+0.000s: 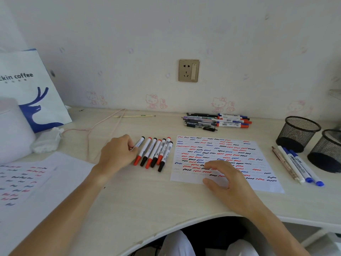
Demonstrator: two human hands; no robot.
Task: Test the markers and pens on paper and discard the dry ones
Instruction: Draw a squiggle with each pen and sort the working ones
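Observation:
A sheet of test paper [258, 150] covered in red, black and blue squiggles lies right of centre on the desk. Left of it sits a row of several red- and black-capped markers [155, 154]. My left hand [116, 154] pinches the leftmost black-ended marker [139, 143] of that row with its fingertips. My right hand [227, 180] rests on the lower left of the sheet, fingers loosely spread, holding nothing. A second pile of pens and markers [217, 121] lies near the wall. A few more pens and blue-capped markers [299, 166] lie right of the sheet.
Two black mesh pen cups [299, 133] stand at the right edge. A white coffee bag [35, 89] and a white container [13, 130] stand at the left, with another scribbled sheet [27, 180] in front. A thin cord [103, 124] trails across the desk.

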